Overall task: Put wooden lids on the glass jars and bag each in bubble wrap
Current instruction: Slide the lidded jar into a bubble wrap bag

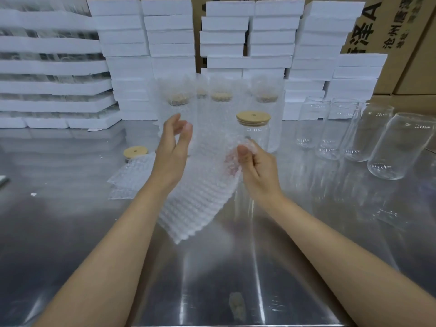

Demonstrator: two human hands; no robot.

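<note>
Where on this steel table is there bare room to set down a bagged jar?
Widest bare patch: the near table, toward the camera. Also front left, before the flat bubble bags and foam stacks. Crowded: empty jars at right, wrapped jars and the lidded jar at centre back.

- Bright, even light fell from overhead, and shadows stayed faint and soft.
- The steel table (pixel 70 232) threw back long white streaks of glare towards the bottom edge, with hazy reflections elsewhere.
- The foam stacks (pixel 165 31) were close to blown out, plain white.
- Wide-angle bending curved the left edge and leaned the empty jars (pixel 398 147) at the right.
- The picture was slightly soft overall; the bubble wrap bag (pixel 200 201) looked smeared.
</note>
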